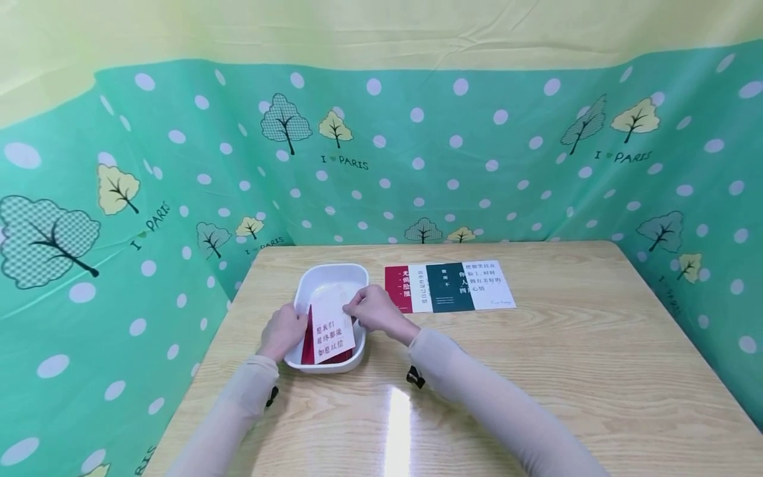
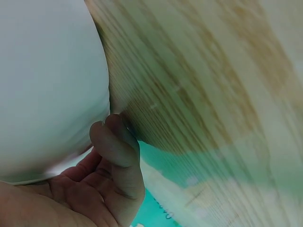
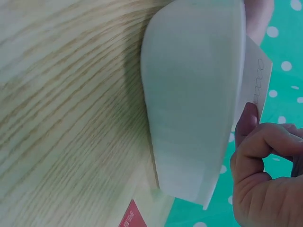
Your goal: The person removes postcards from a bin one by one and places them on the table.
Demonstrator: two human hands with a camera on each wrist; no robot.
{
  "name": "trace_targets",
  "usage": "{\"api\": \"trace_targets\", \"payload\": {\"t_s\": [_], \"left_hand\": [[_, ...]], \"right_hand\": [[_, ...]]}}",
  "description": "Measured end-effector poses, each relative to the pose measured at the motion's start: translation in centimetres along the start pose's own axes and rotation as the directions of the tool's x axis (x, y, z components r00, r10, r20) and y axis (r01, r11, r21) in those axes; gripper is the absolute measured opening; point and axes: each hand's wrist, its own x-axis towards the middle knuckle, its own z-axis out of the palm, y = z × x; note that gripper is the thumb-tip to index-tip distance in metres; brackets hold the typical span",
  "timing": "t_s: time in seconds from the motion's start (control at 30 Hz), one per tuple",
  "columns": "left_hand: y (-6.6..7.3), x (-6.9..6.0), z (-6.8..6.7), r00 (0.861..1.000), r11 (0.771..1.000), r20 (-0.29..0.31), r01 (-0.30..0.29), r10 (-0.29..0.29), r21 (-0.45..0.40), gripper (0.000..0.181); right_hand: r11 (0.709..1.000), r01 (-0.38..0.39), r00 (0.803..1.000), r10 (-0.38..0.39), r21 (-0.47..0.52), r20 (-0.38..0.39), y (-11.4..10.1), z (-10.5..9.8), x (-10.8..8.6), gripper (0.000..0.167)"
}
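In the head view a white plastic tub [image 1: 324, 369] stands on the left part of the table. My right hand [image 1: 375, 308] pinches the right edge of a white card [image 1: 334, 318] printed with dark characters, tilted above the tub's inside. Beneath that card, dark red cards [image 1: 307, 344] show in the tub, partly covered. My left hand [image 1: 283, 331] grips the tub's left rim; in the left wrist view its fingers curl against the outer wall. From the right wrist view, the card [image 3: 259, 80] sticks up past the tub's rim, between thumb and finger.
To the tub's right lies an overlapping row: a red card [image 1: 396, 288], a narrow-showing white card [image 1: 420, 291], a dark green card [image 1: 447, 295] and a white card [image 1: 493, 285]. A green dotted curtain [image 1: 417, 179] surrounds the wooden table [image 1: 566, 358] at the back and sides.
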Motion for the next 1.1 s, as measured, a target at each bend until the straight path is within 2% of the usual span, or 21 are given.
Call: {"api": "trace_targets", "payload": {"t_s": [0.17,0.37,0.5,0.7,1.1], "left_hand": [[-0.1,0.1,0.2,1.000,1.000,-0.004,-0.007,0.007,0.006,0.041],[0.2,0.1,0.2,1.000,1.000,0.015,0.000,0.000,-0.027,0.043],[0.1,0.1,0.1,1.000,1.000,0.011,-0.006,0.006,-0.021,0.036],[-0.3,-0.2,-0.2,1.000,1.000,-0.001,-0.018,0.018,-0.012,0.027],[-0.3,0.3,-0.1,1.000,1.000,0.010,-0.025,0.025,-0.008,0.035]], "right_hand": [[0.999,-0.006,1.000,0.006,0.037,-0.010,0.1,-0.6,-0.6,0.015],[0.996,-0.012,0.999,0.015,0.083,-0.034,0.6,-1.4,-1.2,0.014],[0.987,-0.009,0.999,0.015,0.158,-0.039,1.0,-1.9,-1.5,0.015],[0.979,-0.005,0.998,0.018,0.204,-0.061,1.3,-2.6,-2.0,0.014],[0.969,-0.007,0.991,0.039,0.246,-0.128,3.0,-4.4,-3.4,0.014]]}}
